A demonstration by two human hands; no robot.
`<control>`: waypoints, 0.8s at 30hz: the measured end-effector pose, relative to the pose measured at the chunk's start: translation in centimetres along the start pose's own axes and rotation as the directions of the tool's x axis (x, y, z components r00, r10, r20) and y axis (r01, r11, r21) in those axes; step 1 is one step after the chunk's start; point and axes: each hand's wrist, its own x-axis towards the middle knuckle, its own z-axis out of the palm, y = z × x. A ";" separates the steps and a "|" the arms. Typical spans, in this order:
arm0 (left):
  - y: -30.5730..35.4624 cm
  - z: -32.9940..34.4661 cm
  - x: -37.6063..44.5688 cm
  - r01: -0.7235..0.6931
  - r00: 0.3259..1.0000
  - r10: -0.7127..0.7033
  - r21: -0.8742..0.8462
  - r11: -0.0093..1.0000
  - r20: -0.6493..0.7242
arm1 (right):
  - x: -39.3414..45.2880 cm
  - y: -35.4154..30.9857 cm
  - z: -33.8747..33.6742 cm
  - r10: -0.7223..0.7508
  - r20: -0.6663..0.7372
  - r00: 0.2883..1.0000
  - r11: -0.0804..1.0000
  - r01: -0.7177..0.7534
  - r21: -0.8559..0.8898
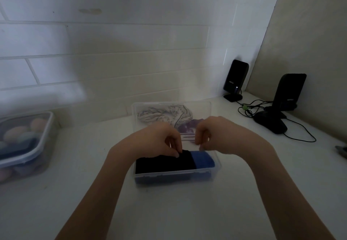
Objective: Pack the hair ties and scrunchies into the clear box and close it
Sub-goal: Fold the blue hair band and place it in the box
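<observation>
The clear box (216,166) sits open on the white counter in front of me. In its near end a black scrunchie (161,164) lies next to a blue scrunchie (204,162). A white patterned scrunchie (159,116) and a purple one (189,126) fill the far end. My left hand (159,140) is curled over the box, thumb and fingers pinching the top edge of the black scrunchie. My right hand (212,134) is curled beside it, its fingertips pinched at the far edge of the blue scrunchie. The middle of the box is hidden by both hands.
A second lidded plastic container (43,146) with pastel round items stands at the left edge. Two black speakers (235,79) (287,93), a black mouse (272,123) and cables (247,108) occupy the right corner. A tiled wall rises close behind the box.
</observation>
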 end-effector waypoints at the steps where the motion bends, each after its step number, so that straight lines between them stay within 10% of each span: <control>1: 0.0 0.0 0.0 0.000 1.000 0.000 0.010 1.000 -0.010 | 0.0 0.1 -0.1 0.006 -0.037 0.999 1.000 -0.006 0.000; 17: -0.6 -0.5 0.0 0.008 0.999 -0.009 -0.037 0.999 -0.035 | 0.7 0.9 0.9 0.053 0.043 0.998 0.999 -0.054 0.009; 24: -1.1 -0.7 -0.7 0.089 0.970 -0.078 -0.035 0.995 0.229 | 0.7 1.0 1.7 0.027 0.217 0.976 0.997 -0.011 -0.078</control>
